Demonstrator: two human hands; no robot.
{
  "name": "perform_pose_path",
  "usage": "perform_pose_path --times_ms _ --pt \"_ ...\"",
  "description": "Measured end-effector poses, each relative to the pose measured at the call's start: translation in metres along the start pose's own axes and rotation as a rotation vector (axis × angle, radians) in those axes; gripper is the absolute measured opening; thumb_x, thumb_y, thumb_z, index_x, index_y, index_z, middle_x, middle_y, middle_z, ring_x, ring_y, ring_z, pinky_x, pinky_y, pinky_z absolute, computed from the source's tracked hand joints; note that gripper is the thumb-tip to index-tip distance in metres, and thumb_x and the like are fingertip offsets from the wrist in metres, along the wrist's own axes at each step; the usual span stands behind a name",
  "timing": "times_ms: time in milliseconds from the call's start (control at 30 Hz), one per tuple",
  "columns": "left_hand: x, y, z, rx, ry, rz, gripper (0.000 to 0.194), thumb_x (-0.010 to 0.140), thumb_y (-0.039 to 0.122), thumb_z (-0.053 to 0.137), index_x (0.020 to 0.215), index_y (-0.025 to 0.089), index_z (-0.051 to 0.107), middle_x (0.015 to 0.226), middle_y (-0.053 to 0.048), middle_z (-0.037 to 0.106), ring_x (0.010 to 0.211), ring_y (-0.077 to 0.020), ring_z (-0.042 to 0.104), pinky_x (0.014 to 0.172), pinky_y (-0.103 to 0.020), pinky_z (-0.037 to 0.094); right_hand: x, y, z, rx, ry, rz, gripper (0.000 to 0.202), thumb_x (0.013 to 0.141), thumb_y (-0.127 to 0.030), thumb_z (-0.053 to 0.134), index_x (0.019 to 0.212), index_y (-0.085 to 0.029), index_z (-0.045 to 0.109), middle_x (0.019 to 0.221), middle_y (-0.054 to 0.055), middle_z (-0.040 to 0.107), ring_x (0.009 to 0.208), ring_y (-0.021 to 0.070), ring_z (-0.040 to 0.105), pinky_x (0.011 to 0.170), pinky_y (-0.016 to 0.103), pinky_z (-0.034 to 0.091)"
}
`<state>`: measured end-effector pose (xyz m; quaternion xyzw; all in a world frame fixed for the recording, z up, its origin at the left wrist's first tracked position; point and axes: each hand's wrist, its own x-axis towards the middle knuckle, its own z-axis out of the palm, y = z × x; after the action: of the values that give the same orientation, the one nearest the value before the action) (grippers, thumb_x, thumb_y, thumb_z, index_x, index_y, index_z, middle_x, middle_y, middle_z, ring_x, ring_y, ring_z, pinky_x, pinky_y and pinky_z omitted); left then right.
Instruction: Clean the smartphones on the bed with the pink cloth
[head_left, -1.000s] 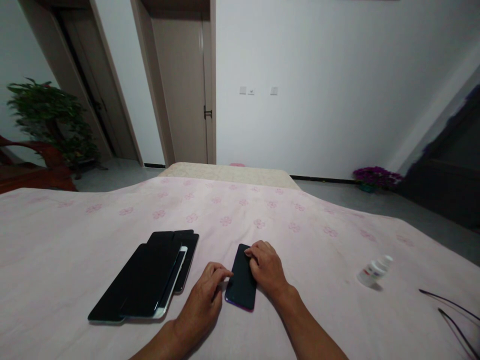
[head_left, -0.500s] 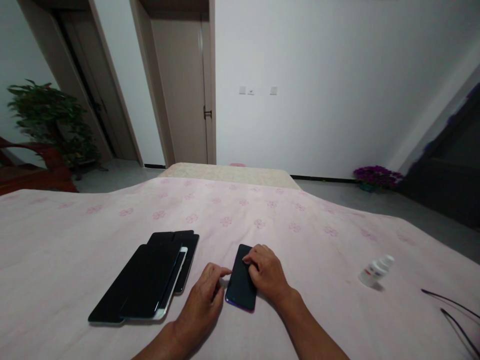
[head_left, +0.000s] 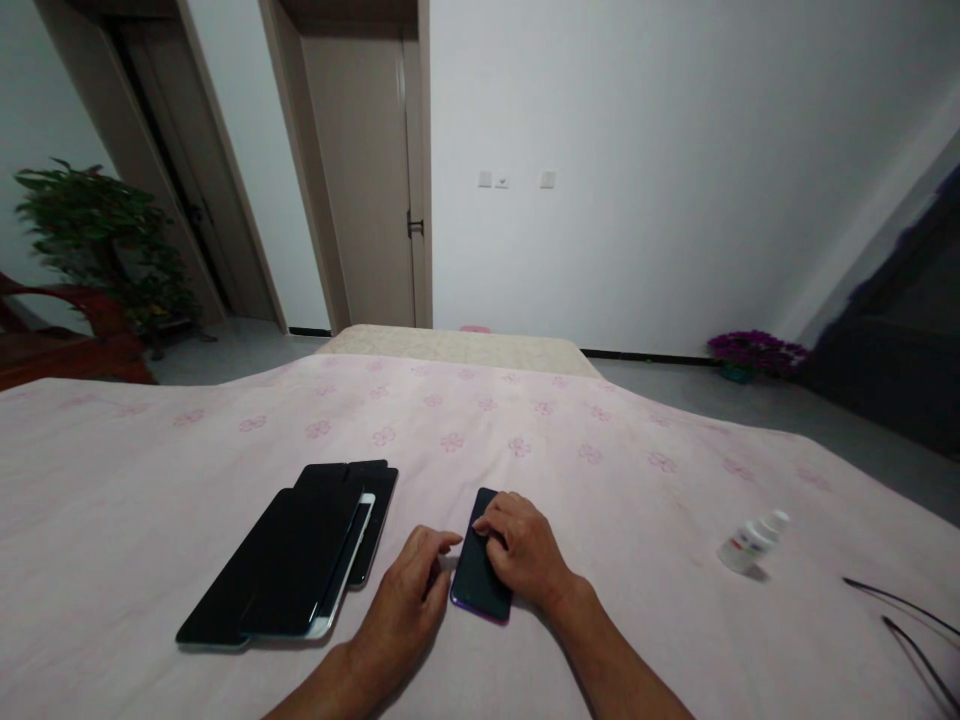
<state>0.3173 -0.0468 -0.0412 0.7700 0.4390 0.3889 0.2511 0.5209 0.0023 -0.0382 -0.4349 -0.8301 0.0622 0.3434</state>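
Note:
A dark smartphone (head_left: 474, 580) with a purple-pink edge lies screen up on the pink flowered cloth (head_left: 600, 640). My right hand (head_left: 521, 550) rests over its upper right part, fingers curled together and fingertips on the glass. Whatever may be under those fingers is hidden. Beside the phone's left edge is my left hand (head_left: 409, 585), index finger stretched toward it and thumb apart, with nothing held. Farther left lies an overlapping pile of several dark-screened devices; a large black one (head_left: 292, 560) is on top, and a white-framed phone (head_left: 365, 515) sticks out beneath it.
A small white bottle (head_left: 754, 542) leans at a tilt on the cloth to the right. Two black cable ends (head_left: 900, 597) reach in from the right edge. Beyond the cloth stand a door (head_left: 364, 180), a green plant (head_left: 97, 225) and purple flowers (head_left: 754, 350).
My right hand has slid slightly left across the phone's screen, its fingertips now nearer the left edge. The left hand, the phone and the pile look nearly unchanged.

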Motion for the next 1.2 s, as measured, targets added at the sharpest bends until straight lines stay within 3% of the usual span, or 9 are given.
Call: perform_pose_path --times_ms 267,533,833,1100,1200 --pt "0.0 0.0 0.0 0.016 -0.014 0.008 0.042 0.084 0.002 0.042 0.118 0.024 0.052 0.101 -0.004 0.056 0.089 -0.0191 0.057 0.08 -0.032 0.047 0.005 0.015 -0.004 -0.119 0.093 0.165 0.027 0.073 0.001 0.05 0.083 -0.018 0.067 0.087 0.006 0.062 0.086 0.0208 0.054 0.081 0.034 0.042" --pt "-0.001 -0.001 0.0 0.027 -0.026 0.001 0.043 0.082 0.001 0.043 0.116 0.025 0.053 0.1 -0.003 0.057 0.089 -0.0192 0.058 0.078 -0.031 0.048 -0.002 0.005 -0.001 -0.001 -0.008 -0.017 0.032 0.071 0.002 0.051 0.088 -0.019 0.068 0.09 0.005 0.062 0.088 0.0204 0.054 0.081 0.033 0.043" --pt "0.0 0.001 -0.001 0.03 -0.033 -0.012 0.04 0.083 0.002 0.043 0.114 0.024 0.055 0.097 -0.003 0.058 0.086 -0.0187 0.058 0.077 -0.03 0.047 0.003 0.016 -0.005 -0.119 0.08 0.152 0.029 0.075 0.002 0.049 0.087 -0.018 0.066 0.088 0.006 0.061 0.087 0.0217 0.053 0.081 0.035 0.042" --pt "0.0 0.001 -0.001 0.031 -0.068 -0.005 0.037 0.085 0.004 0.043 0.113 0.023 0.056 0.097 -0.004 0.058 0.087 -0.0192 0.058 0.079 -0.032 0.048 0.0 0.003 -0.003 -0.007 -0.025 -0.016 0.032 0.074 0.002 0.05 0.089 -0.019 0.068 0.09 0.005 0.063 0.089 0.0208 0.053 0.082 0.034 0.043" --pt "0.0 0.0 0.0 0.03 -0.075 0.002 0.036 0.085 0.004 0.043 0.112 0.024 0.056 0.096 -0.004 0.058 0.087 -0.0192 0.058 0.08 -0.032 0.048 -0.002 0.005 -0.005 -0.02 -0.014 0.001 0.03 0.072 0.003 0.051 0.085 -0.019 0.067 0.088 0.005 0.062 0.087 0.0206 0.053 0.081 0.034 0.043"
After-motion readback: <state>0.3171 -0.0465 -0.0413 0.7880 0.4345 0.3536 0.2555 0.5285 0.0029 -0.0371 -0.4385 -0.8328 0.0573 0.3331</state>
